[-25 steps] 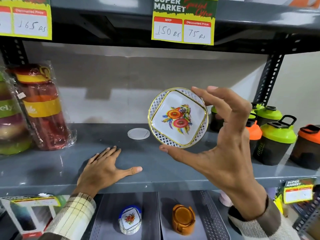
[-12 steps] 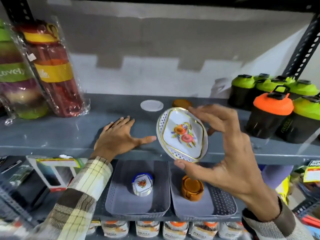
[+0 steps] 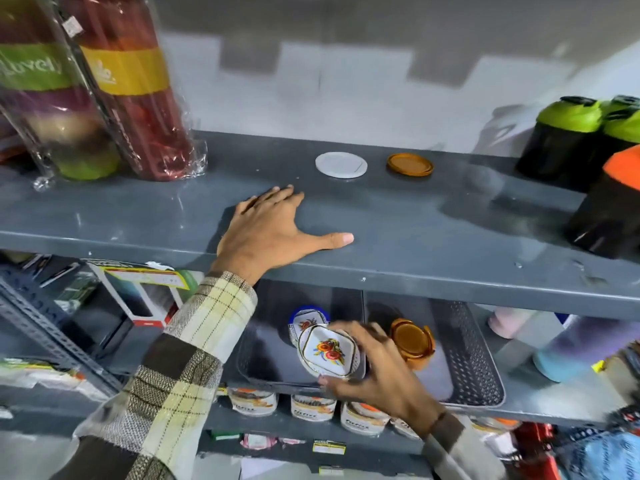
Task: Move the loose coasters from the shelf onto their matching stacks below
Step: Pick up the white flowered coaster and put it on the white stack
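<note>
Two coasters left on the shelf [image 3: 415, 220], far side: white [image 3: 341, 164], amber [image 3: 410, 164]. My right hand [image 3: 374, 372] pinches the floral coaster [image 3: 327, 351] just above its stack [image 3: 306, 322] in the left tray [image 3: 263, 358], unreleased. Left hand [image 3: 273, 230] flat, empty.

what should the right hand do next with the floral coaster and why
Probably ease the floral coaster up and left and set it on the floral stack: the right hand holds it tilted, just in front of that stack in the left tray, not yet seated.
</note>
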{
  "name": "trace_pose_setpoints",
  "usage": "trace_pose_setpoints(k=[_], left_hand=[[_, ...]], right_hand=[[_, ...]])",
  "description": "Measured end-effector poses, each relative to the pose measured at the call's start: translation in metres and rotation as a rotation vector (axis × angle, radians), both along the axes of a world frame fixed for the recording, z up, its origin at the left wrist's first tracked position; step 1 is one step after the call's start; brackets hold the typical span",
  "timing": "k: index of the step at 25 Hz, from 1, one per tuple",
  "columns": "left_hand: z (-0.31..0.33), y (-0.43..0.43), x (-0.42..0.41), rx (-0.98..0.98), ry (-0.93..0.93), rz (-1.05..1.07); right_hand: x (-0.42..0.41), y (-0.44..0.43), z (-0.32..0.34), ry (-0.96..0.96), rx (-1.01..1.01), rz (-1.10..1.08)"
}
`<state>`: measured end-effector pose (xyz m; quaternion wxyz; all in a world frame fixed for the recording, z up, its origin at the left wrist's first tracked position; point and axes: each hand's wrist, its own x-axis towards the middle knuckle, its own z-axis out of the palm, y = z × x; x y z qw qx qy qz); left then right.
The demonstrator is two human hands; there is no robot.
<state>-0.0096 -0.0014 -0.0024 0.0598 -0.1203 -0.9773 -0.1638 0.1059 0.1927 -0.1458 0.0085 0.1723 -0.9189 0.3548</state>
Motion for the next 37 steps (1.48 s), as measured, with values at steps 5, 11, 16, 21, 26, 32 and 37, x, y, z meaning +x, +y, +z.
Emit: trace_pose_setpoints(k=[5, 11, 16, 21, 26, 32, 37], left_hand=[[-0.001, 0.0, -0.005, 0.009, -0.001, 0.015], [-0.001, 0.0, -0.005, 0.007, 0.01, 0.007], [-0.002, -0.001, -0.006, 0.007, 0.023, 0.0], [-0.002, 0.0, -0.006, -0.003, 0.022, 0.001], [-0.002, 0.0, -0.007, -0.006, 0.012, -0.001], [-0.002, 0.001, -0.008, -0.002, 0.018, -0.002], [-0.001, 0.001, -0.008, -0.007, 0.009, 0.002]], right_hand=[[-0.055, -0.021, -0.08, -0.068, 0.19, -0.036], [-0.09, -0.04, -0.122, -0.044, 0.376, -0.04], [-0.104, -0.042, -0.141, -0.029, 0.471, -0.059], [-0.112, -0.041, -0.15, -0.079, 0.507, -0.046], [-0.131, -0.04, -0.15, -0.207, 0.511, -0.018], [-0.144, -0.034, -0.147, -0.135, 0.466, -0.089], [-0.148, -0.034, -0.146, -0.165, 0.452, -0.06]])
